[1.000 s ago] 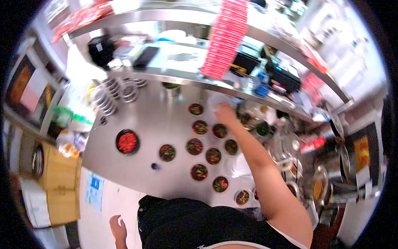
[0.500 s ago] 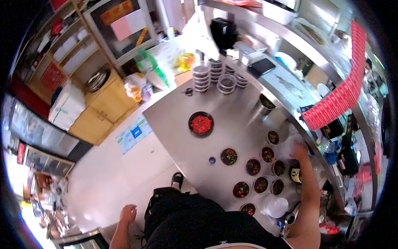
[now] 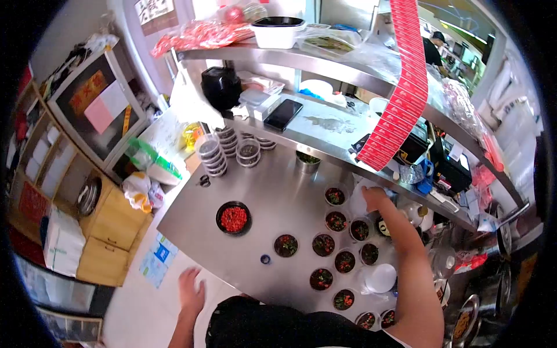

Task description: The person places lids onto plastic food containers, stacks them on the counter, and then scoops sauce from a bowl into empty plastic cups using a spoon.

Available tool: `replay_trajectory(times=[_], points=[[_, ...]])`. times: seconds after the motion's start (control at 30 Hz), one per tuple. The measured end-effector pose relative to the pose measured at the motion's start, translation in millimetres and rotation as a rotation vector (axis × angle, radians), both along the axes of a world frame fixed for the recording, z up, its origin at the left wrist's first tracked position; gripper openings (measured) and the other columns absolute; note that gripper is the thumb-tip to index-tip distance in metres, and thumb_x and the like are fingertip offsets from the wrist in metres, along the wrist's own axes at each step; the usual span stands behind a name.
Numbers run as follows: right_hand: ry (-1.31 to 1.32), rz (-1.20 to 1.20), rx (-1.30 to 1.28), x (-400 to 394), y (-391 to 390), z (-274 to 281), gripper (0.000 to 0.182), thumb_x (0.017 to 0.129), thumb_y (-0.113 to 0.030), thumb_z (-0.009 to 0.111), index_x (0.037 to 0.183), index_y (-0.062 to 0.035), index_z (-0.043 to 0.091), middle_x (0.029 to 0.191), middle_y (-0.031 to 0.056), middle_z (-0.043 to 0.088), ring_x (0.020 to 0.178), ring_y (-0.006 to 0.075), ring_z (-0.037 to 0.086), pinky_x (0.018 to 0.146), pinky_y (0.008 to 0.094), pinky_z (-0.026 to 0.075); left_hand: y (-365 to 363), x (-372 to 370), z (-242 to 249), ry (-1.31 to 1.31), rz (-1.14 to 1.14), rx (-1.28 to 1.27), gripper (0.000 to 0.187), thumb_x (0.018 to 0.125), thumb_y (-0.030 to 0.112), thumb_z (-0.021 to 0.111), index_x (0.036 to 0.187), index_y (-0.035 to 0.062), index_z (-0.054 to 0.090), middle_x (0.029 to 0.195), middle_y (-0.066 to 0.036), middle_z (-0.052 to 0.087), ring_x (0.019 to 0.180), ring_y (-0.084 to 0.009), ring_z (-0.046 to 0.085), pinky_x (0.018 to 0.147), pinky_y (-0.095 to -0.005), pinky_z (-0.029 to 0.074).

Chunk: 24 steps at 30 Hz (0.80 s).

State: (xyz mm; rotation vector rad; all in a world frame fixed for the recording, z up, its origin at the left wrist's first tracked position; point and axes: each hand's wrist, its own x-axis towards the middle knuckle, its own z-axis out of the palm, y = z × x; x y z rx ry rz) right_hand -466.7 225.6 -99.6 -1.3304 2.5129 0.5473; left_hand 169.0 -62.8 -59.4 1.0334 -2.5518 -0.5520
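View swings back right after a brief turn toward the left side of the room; the bench (image 3: 267, 185) now shows from its back left corner to the tubs (image 3: 323, 245) at its front edge. Right hand (image 3: 375, 199) stays where it was, reaching across to the back edge, right of the middle, fingers at the clear plastic (image 3: 358, 198) just under the shelf (image 3: 325, 123). Whether it grips the plastic or only touches it, cannot tell; fingertips too small and pale against it. Left hand (image 3: 192, 290) now hangs with fingers apart and loosely bent, nothing seen in it, past the front edge and over the floor (image 3: 125, 313). Tubs, with dark and red contents, keep their loose grouping over the right half, from near the back edge down to the front edge; none seems shifted, so the work looks paused at the clear plastic. White stack (image 3: 381, 278) sits right of the tubs, near the front. Black bowl (image 3: 234, 218) of chopped red stands apart in the left half, unmoved; cup stacks (image 3: 211, 155) fill the back left corner, metal pot (image 3: 307, 165) by the back edge. Blue ring (image 3: 265, 259) lies near the front edge.
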Motion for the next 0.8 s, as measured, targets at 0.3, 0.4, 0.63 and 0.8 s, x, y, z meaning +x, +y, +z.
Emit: replay_trajectory(times=[0.3, 0.4, 0.63, 0.8], points=[[-0.017, -0.213, 0.072, 13.4, -4.2, -7.2, 0.098, 0.058, -0.024, 0.08, 0.14, -0.0019, 0.031, 0.111, 0.027, 0.058, 0.104, 0.0398, 0.058, 0.081, 0.0451, 0.052, -114.9, -432.8, 98.5, 0.441, -0.518, -0.377, 0.044, 0.078, 0.019, 0.063, 0.117, 0.0048, 0.049, 0.121, -0.015, 0.053, 0.113, -0.0357, 0.045, 0.096, -0.0474, 0.033], [-0.005, -0.249, 0.16, 16.4, -10.0, -2.0, 0.1, 0.059, -0.026, 0.082, 0.141, -0.0027, 0.029, 0.12, 0.0292, 0.053, 0.111, 0.0422, 0.054, 0.088, 0.0448, 0.05, -147.3, -491.0, 80.8, 0.286, -0.487, -0.371, 0.043, 0.075, 0.025, 0.063, 0.112, 0.0068, 0.051, 0.115, -0.013, 0.057, 0.114, -0.0337, 0.043, 0.096, -0.0501, 0.03], [0.069, -0.336, 0.13, 37.7, -22.5, 41.9, 0.078, 0.071, -0.026, 0.067, 0.139, -0.0047, 0.036, 0.131, 0.026, 0.048, 0.121, 0.0429, 0.047, 0.1, 0.0535, 0.037, -154.2, -497.3, 85.6, 0.34, -0.564, -0.405, 0.052, 0.075, 0.026, 0.065, 0.122, 0.0087, 0.051, 0.119, -0.011, 0.055, 0.118, -0.0319, 0.041, 0.101, -0.048, 0.025], [0.042, -0.473, 0.004, 9.3, 5.2, 8.8, 0.06, 0.075, -0.02, 0.059, 0.131, -0.0046, 0.047, 0.13, 0.0192, 0.052, 0.121, 0.0398, 0.046, 0.102, 0.053, 0.033, -140.8, -458.8, 72.3, 0.591, -0.607, -0.334, 0.049, 0.076, 0.015, 0.064, 0.123, 0.0084, 0.051, 0.128, -0.012, 0.051, 0.126, -0.0334, 0.037, 0.105, -0.0485, 0.021]])
